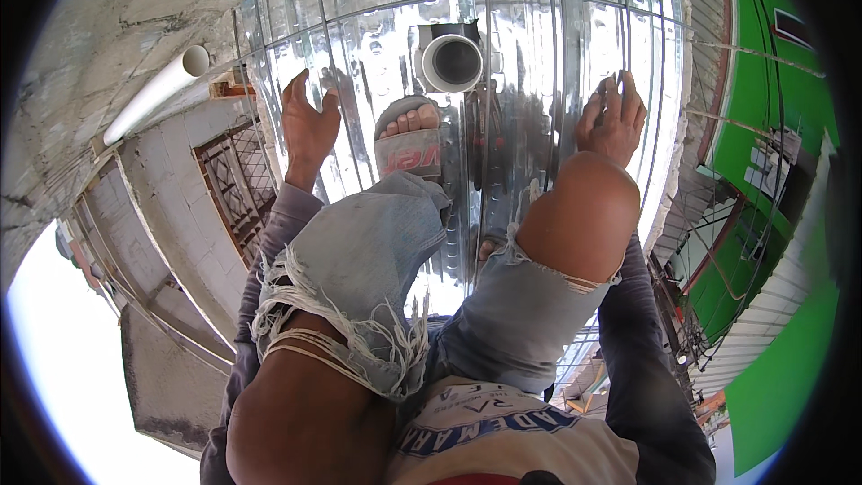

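I crouch on shiny ribbed metal decking [521, 54] crossed by a grid of thin steel rods [486, 13]. At the left edge of the sheet is my left hand [308, 126], its thumb and fingers apart and holding nothing. My right hand [615, 117] is beyond my right knee, fingers stretched out and spread over the sheet near a rod; I cannot tell whether they touch it. Between the hands, a white pipe [452, 64] stands upright through a dark square cutout, open end up. A dark, reddish tool-like thing [485, 117], partly lost in reflections, lies just nearer than the pipe.
My sandalled foot [409, 136] rests on the decking left of the pipe. Another white pipe [157, 94] juts along the concrete wall [99, 45] at left. Beyond the sheet's right edge hang cables [779, 63] before a green wall [754, 13]. Lower ground shows past both edges.
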`<state>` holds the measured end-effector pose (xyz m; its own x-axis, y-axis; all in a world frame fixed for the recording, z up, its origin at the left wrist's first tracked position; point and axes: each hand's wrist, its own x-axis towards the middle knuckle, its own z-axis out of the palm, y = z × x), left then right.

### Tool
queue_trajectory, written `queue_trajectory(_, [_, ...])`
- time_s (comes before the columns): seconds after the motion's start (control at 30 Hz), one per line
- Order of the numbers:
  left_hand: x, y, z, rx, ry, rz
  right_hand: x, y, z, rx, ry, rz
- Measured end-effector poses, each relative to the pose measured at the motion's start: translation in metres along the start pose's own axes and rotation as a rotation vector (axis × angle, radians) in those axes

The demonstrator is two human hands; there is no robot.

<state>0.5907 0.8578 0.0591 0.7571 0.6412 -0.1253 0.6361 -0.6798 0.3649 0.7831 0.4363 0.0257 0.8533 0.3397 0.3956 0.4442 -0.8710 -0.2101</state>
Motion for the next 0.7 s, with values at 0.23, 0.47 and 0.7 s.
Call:
queue_trajectory(0.23, [-0.076,-0.070,0.013,0.004,-0.485,-0.223,-0.001,0.009,0.003,0.037,0.045,0.008])
queue_trajectory(0.47, [-0.062,-0.095,0.002,-0.005,-0.622,-0.173,-0.002,0.007,0.005,0.095,0.052,0.088])
queue_trajectory(0.7, [-0.050,-0.092,-0.006,0.060,-0.722,-0.165,0.000,0.003,-0.002,0.105,0.036,0.100])
